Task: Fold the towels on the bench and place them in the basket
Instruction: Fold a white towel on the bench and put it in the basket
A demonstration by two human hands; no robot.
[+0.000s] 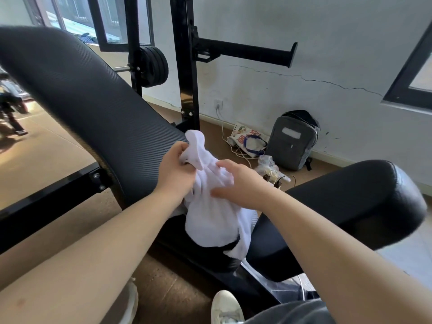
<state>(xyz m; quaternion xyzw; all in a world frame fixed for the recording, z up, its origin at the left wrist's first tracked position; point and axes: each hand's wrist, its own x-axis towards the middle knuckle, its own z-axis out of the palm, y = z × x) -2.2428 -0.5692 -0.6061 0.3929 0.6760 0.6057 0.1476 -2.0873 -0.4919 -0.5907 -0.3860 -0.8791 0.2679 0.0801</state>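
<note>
both hands bunching a crumpled white terry towel (210, 206), left hand (175, 169) gripping its top, right hand (238, 183) clutching the middle, black ribbed padded bench (93, 97) right behind

White towel (210, 213); black, finely ribbed counter padding (93, 101); black metal rack (187, 66); grey backpack (292, 148); white shoe (225, 305); brown floor (58, 148); off-white wall (304, 24).

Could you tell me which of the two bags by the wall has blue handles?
The white printed bag, lying on the floor left of the plain grey backpack.
</note>
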